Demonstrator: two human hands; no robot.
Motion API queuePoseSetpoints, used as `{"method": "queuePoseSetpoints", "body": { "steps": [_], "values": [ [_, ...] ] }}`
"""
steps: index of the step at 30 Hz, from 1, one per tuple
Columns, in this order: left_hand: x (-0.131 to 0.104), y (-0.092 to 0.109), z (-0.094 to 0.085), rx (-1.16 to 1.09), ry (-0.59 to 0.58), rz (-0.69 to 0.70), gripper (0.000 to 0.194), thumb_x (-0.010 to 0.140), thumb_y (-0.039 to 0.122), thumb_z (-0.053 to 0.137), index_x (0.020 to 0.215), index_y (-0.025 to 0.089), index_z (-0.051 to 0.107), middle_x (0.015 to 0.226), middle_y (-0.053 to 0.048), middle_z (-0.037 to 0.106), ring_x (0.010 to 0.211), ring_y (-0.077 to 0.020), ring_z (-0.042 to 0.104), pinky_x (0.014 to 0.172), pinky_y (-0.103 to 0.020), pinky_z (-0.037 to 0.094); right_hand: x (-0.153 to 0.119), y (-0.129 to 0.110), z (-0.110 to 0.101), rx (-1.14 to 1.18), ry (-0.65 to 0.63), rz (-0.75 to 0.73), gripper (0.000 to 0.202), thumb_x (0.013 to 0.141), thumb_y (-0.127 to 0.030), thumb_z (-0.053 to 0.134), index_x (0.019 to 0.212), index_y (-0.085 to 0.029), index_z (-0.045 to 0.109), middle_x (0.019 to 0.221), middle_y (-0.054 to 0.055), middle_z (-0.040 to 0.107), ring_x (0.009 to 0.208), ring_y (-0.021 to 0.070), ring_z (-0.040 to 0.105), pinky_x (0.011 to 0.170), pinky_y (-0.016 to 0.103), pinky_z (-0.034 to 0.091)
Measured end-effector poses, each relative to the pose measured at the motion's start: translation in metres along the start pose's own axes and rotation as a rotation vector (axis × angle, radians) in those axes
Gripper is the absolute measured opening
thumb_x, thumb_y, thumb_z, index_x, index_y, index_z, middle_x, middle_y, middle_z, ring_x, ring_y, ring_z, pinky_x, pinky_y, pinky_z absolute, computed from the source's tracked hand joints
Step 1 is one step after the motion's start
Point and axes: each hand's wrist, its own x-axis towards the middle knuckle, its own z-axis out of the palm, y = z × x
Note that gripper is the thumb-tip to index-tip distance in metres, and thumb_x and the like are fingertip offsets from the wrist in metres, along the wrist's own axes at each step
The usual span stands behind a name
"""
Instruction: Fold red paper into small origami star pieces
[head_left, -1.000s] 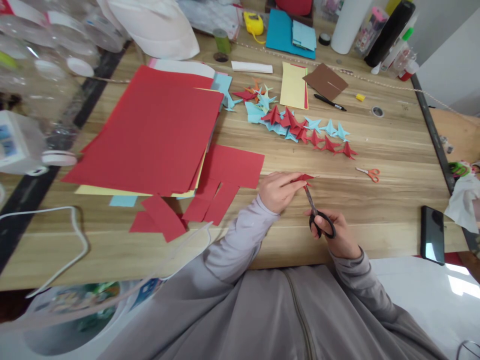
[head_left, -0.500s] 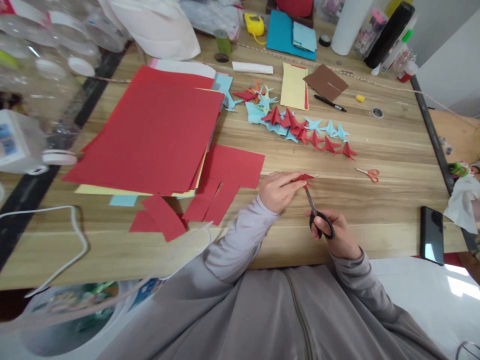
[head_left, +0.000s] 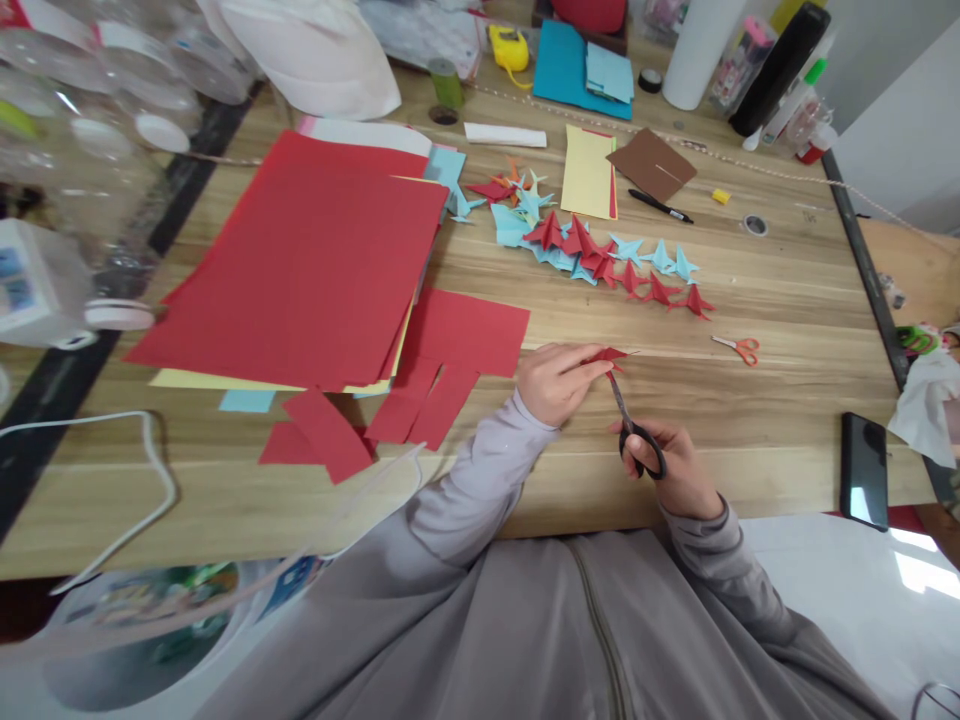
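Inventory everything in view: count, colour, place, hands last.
large scissors: 1, black handles, in right hand
folded piece: 1, red, in left hand
small scissors: 1, orange handles, right
folded shapes: many, mixed, centre
large sheets: several, mostly red, left
cut pieces: several, red, left
loose papers: several, yellow, brown, blue, far side
pen: 1, black, far side
tape measure: 1, yellow, far side
phone: 1, black, right
bottles: several, clear, left
cable: 1, white, left
table: 1, brown, beneath
other clutter: uncounted, mixed, edges
left hand: 1, grey sleeve, centre
right hand: 1, grey sleeve, centre

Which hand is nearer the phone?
Right. The right hand, holding black scissors, is left of the phone; the left hand, holding folded red paper, is farther left.
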Motion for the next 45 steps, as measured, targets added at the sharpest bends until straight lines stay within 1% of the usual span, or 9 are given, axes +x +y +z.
{"method": "queuePoseSetpoints", "body": {
  "steps": [12, 15, 18, 21, 25, 31, 37, 42, 45],
  "values": [
    [-0.002, -0.002, 0.003, -0.032, 0.053, -0.004, 0.021, 0.085, 0.013, 0.056, 0.092, 0.021, 0.074, 0.098, -0.008, 0.074, 0.085, -0.0166, 0.071, 0.073, -0.027, 0.055, -0.004, -0.008, 0.006, -0.001, 0.042, 0.072, 0.037, 0.064, -0.05, 0.075, 0.078, -0.016, 0.068, 0.046, -0.004, 0.053, 0.041, 0.0087, 0.046, 0.043, 0.023, 0.039],
    [-0.001, 0.0, 0.004, -0.109, 0.106, -0.177, 0.016, 0.085, 0.018, 0.059, 0.09, 0.022, 0.074, 0.098, -0.007, 0.074, 0.087, -0.0156, 0.07, 0.076, -0.027, 0.056, -0.004, -0.005, 0.004, -0.026, 0.101, 0.073, 0.04, 0.062, -0.046, 0.077, 0.085, -0.017, 0.064, 0.048, -0.005, 0.055, 0.041, 0.0093, 0.048, 0.044, 0.023, 0.039],
    [0.002, 0.004, 0.005, -0.245, 0.189, -0.333, 0.011, 0.082, 0.02, 0.064, 0.086, 0.02, 0.075, 0.094, -0.007, 0.074, 0.085, -0.0152, 0.07, 0.079, -0.027, 0.057, 0.0, 0.003, -0.005, -0.173, 0.276, 0.015, 0.044, 0.062, -0.043, 0.077, 0.093, -0.018, 0.058, 0.051, -0.006, 0.057, 0.045, 0.0112, 0.051, 0.045, 0.023, 0.039],
    [0.006, 0.01, 0.006, -0.431, 0.255, -0.485, 0.008, 0.077, 0.021, 0.07, 0.083, 0.019, 0.075, 0.091, -0.007, 0.074, 0.078, -0.0155, 0.071, 0.073, -0.028, 0.059, 0.004, 0.01, -0.021, -0.569, 0.478, -0.071, 0.038, 0.07, -0.042, 0.069, 0.098, -0.018, 0.061, 0.062, 0.0, 0.064, 0.055, 0.015, 0.058, 0.053, 0.026, 0.045],
    [0.012, 0.016, 0.007, -0.781, 0.28, -0.81, 0.017, 0.067, 0.027, 0.078, 0.08, 0.015, 0.074, 0.075, -0.006, 0.073, 0.053, -0.0137, 0.067, 0.047, -0.023, 0.054, 0.007, 0.011, -0.041, -1.128, 0.584, -0.285, 0.032, 0.082, -0.034, 0.055, 0.108, -0.019, 0.065, 0.09, 0.009, 0.071, 0.081, 0.0211, 0.064, 0.074, 0.033, 0.049],
    [0.018, 0.017, 0.006, -1.079, 0.274, -1.107, 0.037, 0.049, 0.035, 0.087, 0.072, 0.012, 0.07, 0.066, -0.006, 0.072, 0.042, -0.0164, 0.063, 0.038, -0.026, 0.051, 0.02, 0.012, -0.063, -1.481, 0.657, -0.396, 0.03, 0.09, -0.023, 0.045, 0.109, -0.012, 0.065, 0.089, 0.015, 0.068, 0.081, 0.0243, 0.059, 0.072, 0.035, 0.046],
    [0.019, 0.017, 0.004, -1.148, 0.297, -1.188, 0.042, 0.042, 0.031, 0.089, 0.072, 0.012, 0.068, 0.069, -0.007, 0.073, 0.04, -0.0167, 0.063, 0.037, -0.026, 0.052, 0.033, 0.014, -0.082, -1.659, 0.627, -0.359, 0.032, 0.087, -0.014, 0.045, 0.111, -0.012, 0.064, 0.09, 0.014, 0.064, 0.082, 0.0235, 0.056, 0.072, 0.033, 0.043],
    [0.022, 0.019, 0.002, -1.117, 0.324, -1.175, 0.038, 0.043, 0.03, 0.089, 0.069, 0.012, 0.068, 0.067, -0.006, 0.073, 0.043, -0.0172, 0.064, 0.04, -0.027, 0.054, 0.038, 0.004, -0.067, -1.655, 0.67, -0.366, 0.03, 0.085, -0.017, 0.048, 0.109, -0.015, 0.065, 0.117, 0.019, 0.056, 0.098, 0.0291, 0.055, 0.079, 0.041, 0.045],
    [0.022, 0.02, 0.002, -1.112, 0.304, -1.168, 0.036, 0.044, 0.031, 0.088, 0.068, 0.012, 0.069, 0.065, -0.005, 0.073, 0.044, -0.0168, 0.065, 0.042, -0.027, 0.055, 0.047, -0.001, -0.045, -1.423, 0.431, -0.583, 0.029, 0.087, -0.017, 0.046, 0.11, -0.015, 0.065, 0.111, 0.016, 0.06, 0.102, 0.0257, 0.056, 0.087, 0.041, 0.047]
  ]
}}
